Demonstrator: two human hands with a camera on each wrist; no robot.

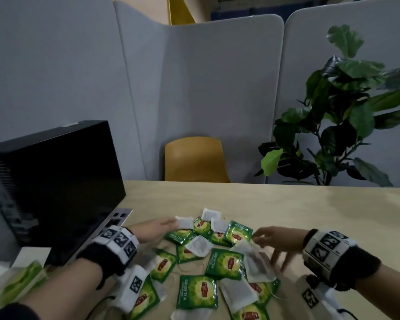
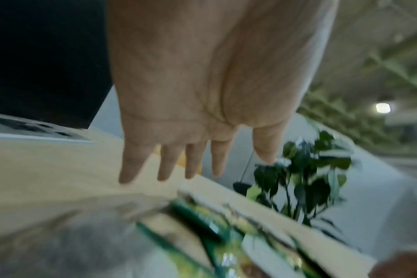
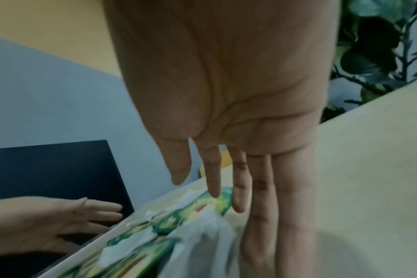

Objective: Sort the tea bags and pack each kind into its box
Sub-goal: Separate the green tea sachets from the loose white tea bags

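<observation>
A mixed heap lies on the wooden table [image 1: 310, 204]: green foil tea sachets [image 1: 224, 263] and plain white paper tea bags [image 1: 198, 245]. My left hand [image 1: 157, 227] is stretched flat over the heap's far left side, fingers straight, fingertips at a white tea bag [image 1: 184, 222]. My right hand [image 1: 273, 244] hovers over the heap's right side with fingers spread and straight, above a white tea bag [image 1: 256, 262]. Both wrist views show a flat open palm [image 2: 198, 84] [image 3: 238, 94] with nothing held. A green-and-white tea box [image 1: 16, 280] sits at the near left edge.
A black computer case [image 1: 51, 181] stands on the table at the left, with a grey laptop edge [image 1: 116, 220] beside it. A yellow chair [image 1: 194, 160] and a leafy plant [image 1: 342, 112] stand beyond the table's far edge, before grey partitions.
</observation>
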